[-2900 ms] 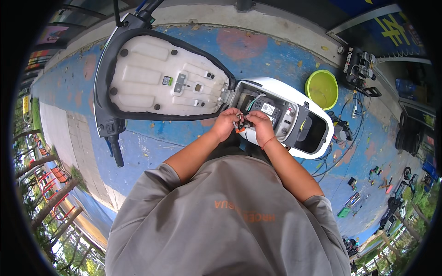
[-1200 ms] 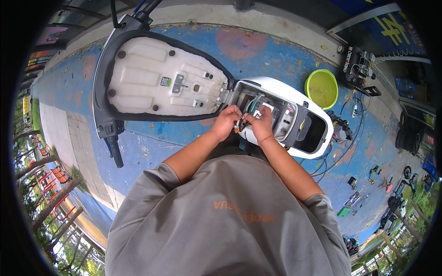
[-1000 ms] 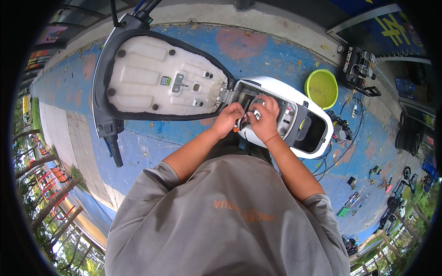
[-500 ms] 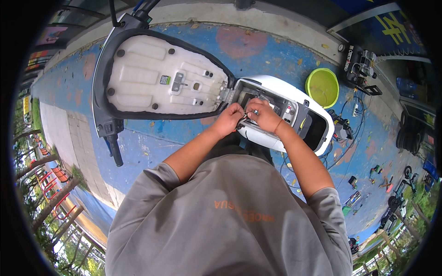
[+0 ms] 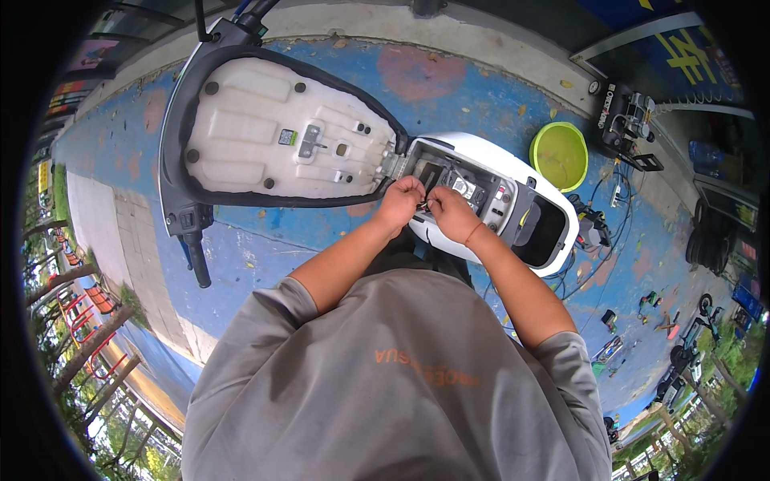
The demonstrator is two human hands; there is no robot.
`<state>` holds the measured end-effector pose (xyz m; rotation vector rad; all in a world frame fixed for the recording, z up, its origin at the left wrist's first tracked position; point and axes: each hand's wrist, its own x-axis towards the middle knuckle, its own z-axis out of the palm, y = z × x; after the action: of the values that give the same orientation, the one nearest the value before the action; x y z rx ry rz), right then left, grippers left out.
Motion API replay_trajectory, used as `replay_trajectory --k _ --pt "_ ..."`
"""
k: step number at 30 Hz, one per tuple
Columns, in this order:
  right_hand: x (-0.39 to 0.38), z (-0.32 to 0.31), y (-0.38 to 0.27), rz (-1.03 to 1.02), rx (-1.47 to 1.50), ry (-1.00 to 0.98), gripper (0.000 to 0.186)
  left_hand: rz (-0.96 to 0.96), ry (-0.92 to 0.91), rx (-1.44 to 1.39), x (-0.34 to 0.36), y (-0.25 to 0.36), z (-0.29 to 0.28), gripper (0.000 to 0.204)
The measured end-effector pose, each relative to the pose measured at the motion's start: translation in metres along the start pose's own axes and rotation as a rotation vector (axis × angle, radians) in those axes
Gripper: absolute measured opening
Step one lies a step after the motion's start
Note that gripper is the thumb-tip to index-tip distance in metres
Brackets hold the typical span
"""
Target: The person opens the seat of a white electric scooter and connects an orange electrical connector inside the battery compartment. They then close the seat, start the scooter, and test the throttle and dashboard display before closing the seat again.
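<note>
Head view, the only one we have, looks straight down over our grey shirt (image 5: 401, 377) at a white scooter (image 5: 481, 196) standing on blue-painted ground (image 5: 265, 240). Its seat (image 5: 281, 136) is tipped up toward the left, pale underside showing, and the open compartment (image 5: 469, 188) beneath it lies bare, with dark parts and wiring inside. Our left hand (image 5: 399, 204) and right hand (image 5: 451, 212) meet at the near left corner of that compartment, fingertips together and pinched around a small dark part (image 5: 423, 206) between them; it is too small for us to tell whether it is a connector, a clip or a wire end. Both hands look closed on it, the left from the left side, the right from the right. We judge that we are in the fiddly middle of the work, joining or freeing something at the compartment's edge close to the seat hinge. The next move, as we read it, calls for a steady pinch and a short, careful push or pull, without tugging the nearby wiring. Farther right sit a yellow-green bowl (image 5: 559, 154), a small dark machine (image 5: 626, 120) and loose cables and tools (image 5: 618, 240), all well apart from our hands.
</note>
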<state>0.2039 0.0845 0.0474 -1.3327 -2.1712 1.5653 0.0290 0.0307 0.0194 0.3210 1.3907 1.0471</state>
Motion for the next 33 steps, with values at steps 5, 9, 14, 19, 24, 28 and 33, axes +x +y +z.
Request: replay_trajectory --k 5,9,14,19,24,28,33 --pt "0.005 -0.003 -0.002 -0.016 0.025 0.001 0.010 -0.035 -0.026 0.079 0.002 0.001 -0.008 0.014" --pt "0.007 -0.006 -0.001 -0.002 0.032 0.011 0.010 0.127 -0.111 0.238 -0.004 0.001 -0.014 0.010" --pt "0.006 -0.009 -0.001 0.003 0.026 0.021 0.011 0.205 -0.224 0.275 -0.006 -0.005 -0.019 0.026" --pt "0.002 -0.010 -0.003 0.032 0.056 0.026 0.011 0.427 -0.184 0.503 -0.002 -0.008 -0.015 0.022" --pt "0.002 -0.002 -0.012 -0.038 -0.113 0.184 0.012 0.724 -0.048 0.718 -0.013 0.018 0.004 0.021" --pt "0.000 -0.004 -0.018 -0.060 -0.239 0.230 0.013 0.645 0.010 0.743 -0.013 0.017 0.007 0.018" --pt "-0.002 -0.005 -0.014 -0.098 -0.262 0.186 0.010 0.383 -0.061 0.657 -0.011 0.013 -0.003 0.016"
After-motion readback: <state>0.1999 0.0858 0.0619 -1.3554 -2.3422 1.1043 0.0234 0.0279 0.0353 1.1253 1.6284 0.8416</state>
